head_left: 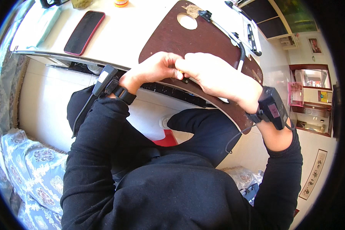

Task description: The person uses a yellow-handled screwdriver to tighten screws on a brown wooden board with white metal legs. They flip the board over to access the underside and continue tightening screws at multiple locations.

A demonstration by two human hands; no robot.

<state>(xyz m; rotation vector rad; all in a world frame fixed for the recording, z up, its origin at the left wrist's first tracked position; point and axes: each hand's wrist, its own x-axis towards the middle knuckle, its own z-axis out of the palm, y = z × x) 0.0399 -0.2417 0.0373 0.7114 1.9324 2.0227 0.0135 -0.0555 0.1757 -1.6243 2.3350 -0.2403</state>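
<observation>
Both hands meet over the near edge of a dark brown board (163, 38), which has an oval hole and folding metal legs, like a small lap table lying underside up. My left hand (157, 69) is closed, with thumb and fingers pinched together. Against it, my right hand (212, 73) is curled closed with its back toward me. A tiny yellow-orange bit (181, 71) shows between the fingertips; what it belongs to is hidden. White metal tubing (222, 30) with black end fittings runs along the board's far right part.
The board lies on a white table (122, 38). A phone (84, 32) with a red edge rests to the left. At the back are an orange-capped container (121, 3) and a yellowish object (81, 4). Patterned fabric (38, 165) covers a seat at left.
</observation>
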